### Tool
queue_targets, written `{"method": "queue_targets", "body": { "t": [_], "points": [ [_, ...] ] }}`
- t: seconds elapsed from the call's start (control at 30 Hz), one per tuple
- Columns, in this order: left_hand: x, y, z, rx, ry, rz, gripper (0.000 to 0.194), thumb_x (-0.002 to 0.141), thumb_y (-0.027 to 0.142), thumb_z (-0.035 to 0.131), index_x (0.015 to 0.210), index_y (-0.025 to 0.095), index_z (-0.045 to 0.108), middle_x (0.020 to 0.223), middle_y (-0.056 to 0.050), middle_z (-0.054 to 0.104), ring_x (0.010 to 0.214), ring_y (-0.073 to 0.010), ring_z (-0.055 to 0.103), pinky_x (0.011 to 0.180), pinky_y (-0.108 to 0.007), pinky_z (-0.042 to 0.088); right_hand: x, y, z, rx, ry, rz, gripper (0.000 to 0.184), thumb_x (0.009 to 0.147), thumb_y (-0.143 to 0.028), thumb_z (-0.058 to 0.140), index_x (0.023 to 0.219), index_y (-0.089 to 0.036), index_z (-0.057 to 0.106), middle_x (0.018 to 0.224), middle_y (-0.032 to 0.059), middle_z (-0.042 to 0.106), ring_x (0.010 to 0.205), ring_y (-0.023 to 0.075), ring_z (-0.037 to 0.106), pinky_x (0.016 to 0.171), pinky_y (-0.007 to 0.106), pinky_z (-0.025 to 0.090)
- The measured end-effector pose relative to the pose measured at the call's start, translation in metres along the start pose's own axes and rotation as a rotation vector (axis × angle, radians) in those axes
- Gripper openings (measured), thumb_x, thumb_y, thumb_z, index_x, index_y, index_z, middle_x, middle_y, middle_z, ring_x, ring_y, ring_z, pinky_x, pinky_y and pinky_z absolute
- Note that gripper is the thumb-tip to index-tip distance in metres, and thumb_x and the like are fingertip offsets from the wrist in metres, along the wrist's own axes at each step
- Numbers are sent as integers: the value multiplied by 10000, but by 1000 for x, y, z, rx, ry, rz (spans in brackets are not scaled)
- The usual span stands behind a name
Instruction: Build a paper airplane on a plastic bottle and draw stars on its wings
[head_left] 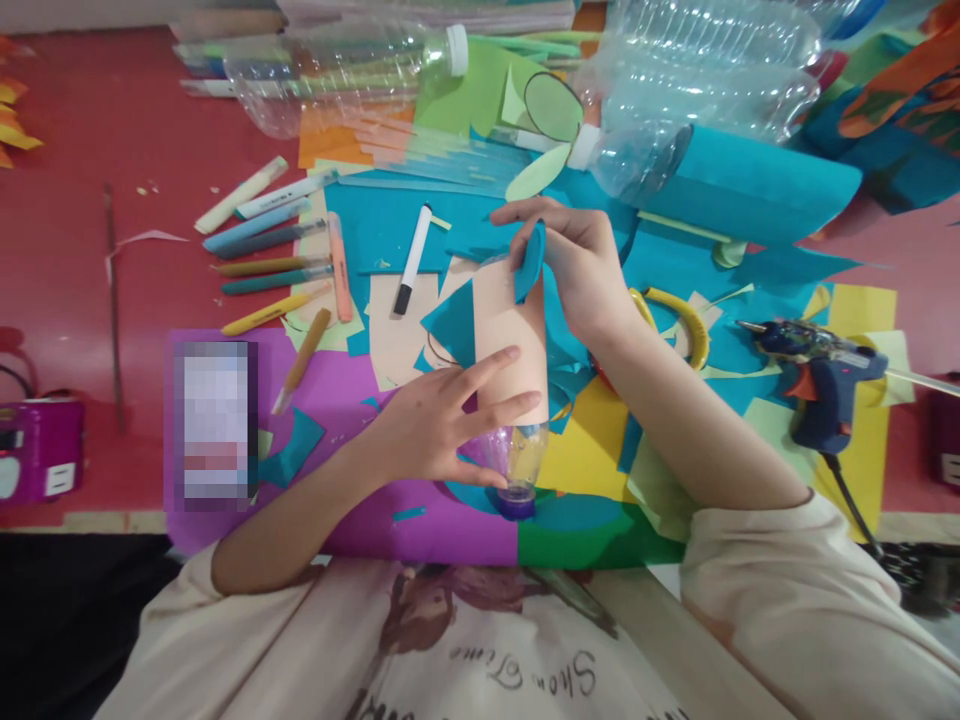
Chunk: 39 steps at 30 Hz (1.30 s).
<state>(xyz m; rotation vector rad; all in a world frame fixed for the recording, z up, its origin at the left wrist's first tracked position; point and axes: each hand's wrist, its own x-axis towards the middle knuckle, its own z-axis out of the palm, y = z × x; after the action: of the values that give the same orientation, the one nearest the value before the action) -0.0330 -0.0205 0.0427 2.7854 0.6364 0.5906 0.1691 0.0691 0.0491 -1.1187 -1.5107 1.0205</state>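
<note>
1 paper-wrapped btl (508, 325) being held by L hand (439, 430), fingers spread across it, thumb by purple cap (517, 503), 1 blue paper pc (532, 262) being pinched btwn thumb & fingers of R hand (577, 262) at btl's far end, 1 phone (216, 420), 1 glue gun (827, 390) being seen.

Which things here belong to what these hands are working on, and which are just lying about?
In the job:
peach-wrapped bottle, left hand on it
blue paper piece, pinched by the right hand

Apparently just lying about:
phone
glue gun, though it might serve the job
black-and-white marker
clear bottle, upper left
</note>
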Motion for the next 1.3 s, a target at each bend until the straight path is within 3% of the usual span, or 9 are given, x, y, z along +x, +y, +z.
{"method": "queue_targets", "body": {
  "t": [0.23, 0.37, 0.5, 0.6, 0.73, 0.83, 0.97, 1.17, 1.3],
  "points": [
    [-1, 0, 2, -25, -17, 0, 706, 911, 741, 324, 1387, 229, 425, 1458, -223, 437, 1013, -255, 664, 845, -394, 564, 1, -4, -14, 94, 53, -26, 300, 754, -71, 449, 835, -225, 693, 981, 10, 746, 1060, 180, 654, 962, 353, 524],
    [-1, -2, 2, -19, -15, 7, 717, 904, 750, 324, 1392, 235, 428, 1457, -223, 443, 1023, -274, 665, 831, -408, 568, -28, -5, -19, 1, 110, -73, 232, 858, -216, 502, 1066, -226, 606, 1100, 41, 710, 1098, 195, 643, 991, 402, 519],
    [1, -4, 1, -52, 5, 28, 694, 936, 719, 275, 1389, 220, 442, 1453, -225, 451, 1085, -281, 650, 857, -414, 568, -67, 4, -11, -245, 73, -121, 508, 888, -507, 571, 1316, -265, 441, 1405, 114, 527, 1333, 262, 497, 1074, 507, 468],
    [4, -4, -1, -65, 43, 8, 580, 1004, 596, 232, 1374, 205, 446, 1419, -206, 501, 1111, -252, 651, 817, -351, 581, -82, 13, -4, -330, 52, -138, 611, 903, -537, 557, 1425, -315, 330, 1503, 119, 418, 1417, 286, 403, 1099, 547, 446],
    [6, -3, -2, -117, 171, -102, 380, 1015, 468, 366, 1292, 239, 492, 1305, -122, 602, 963, -173, 692, 625, -229, 560, -84, 20, 1, -341, 49, -199, 628, 930, -485, 544, 1474, -364, 255, 1520, 98, 396, 1425, 286, 393, 1099, 552, 450],
    [12, -11, 3, -158, 379, -232, 240, 1008, 370, 430, 1189, 260, 543, 1174, -65, 632, 873, -133, 682, 733, -253, 574, -82, 22, 1, -371, 59, -266, 632, 944, -501, 508, 1491, -320, 250, 1499, 124, 416, 1418, 305, 399, 1106, 576, 430],
    [30, -34, 18, -185, 599, -347, 387, 986, 576, 373, 1280, 350, 486, 1300, -65, 550, 1268, -249, 526, 985, -422, 514, -81, 24, 1, -437, 28, -270, 600, 962, -547, 427, 1493, -326, 254, 1514, 112, 406, 1441, 299, 367, 1132, 562, 406],
    [49, -54, 37, -234, 695, -274, 492, 959, 681, 241, 1377, 439, 331, 1467, -17, 400, 1361, -249, 444, 1049, -460, 457, -80, 25, 1, -515, 36, -303, 589, 961, -566, 404, 1479, -317, 269, 1502, 114, 419, 1435, 304, 373, 1139, 601, 370],
    [47, -48, 34, -56, 507, -358, 662, 932, 710, 3, 1446, 358, 228, 1556, -19, 275, 1450, -274, 304, 1122, -502, 375, -80, 23, 2, -497, 34, -314, 575, 958, -550, 421, 1470, -331, 276, 1493, 114, 427, 1441, 306, 365, 1147, 597, 357]
  ]
}}
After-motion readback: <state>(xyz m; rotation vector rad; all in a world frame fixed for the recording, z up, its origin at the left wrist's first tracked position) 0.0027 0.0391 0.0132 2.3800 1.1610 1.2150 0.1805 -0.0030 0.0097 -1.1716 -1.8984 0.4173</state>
